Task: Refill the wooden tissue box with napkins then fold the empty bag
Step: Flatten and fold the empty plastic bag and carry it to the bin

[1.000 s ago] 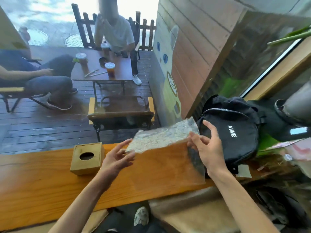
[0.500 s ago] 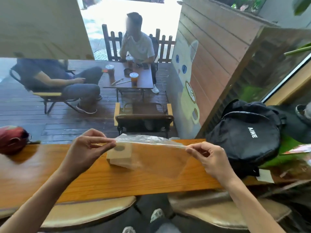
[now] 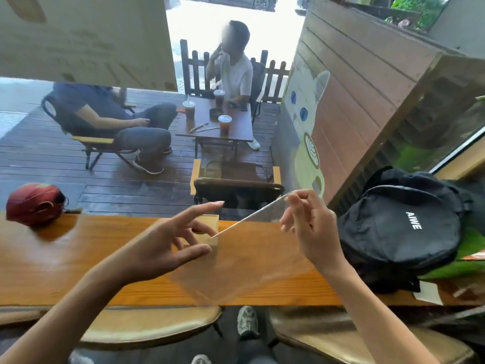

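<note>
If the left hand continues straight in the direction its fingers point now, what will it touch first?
Most likely the clear empty bag, whose top edge runs just past the fingertips of the left hand. Right behind it stands the wooden tissue box on the counter. Depth is hard to judge here.

- Daylight blows out white beyond the right hand (image 3: 305,227).
- Wide-angle bending at edges.
- Left hand (image 3: 168,243) slightly motion-blurred.

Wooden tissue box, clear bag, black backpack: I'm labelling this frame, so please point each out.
wooden tissue box (image 3: 213,222), head view, top right corner
clear bag (image 3: 244,269), head view, middle of sheet
black backpack (image 3: 399,232), head view, front panel
</note>
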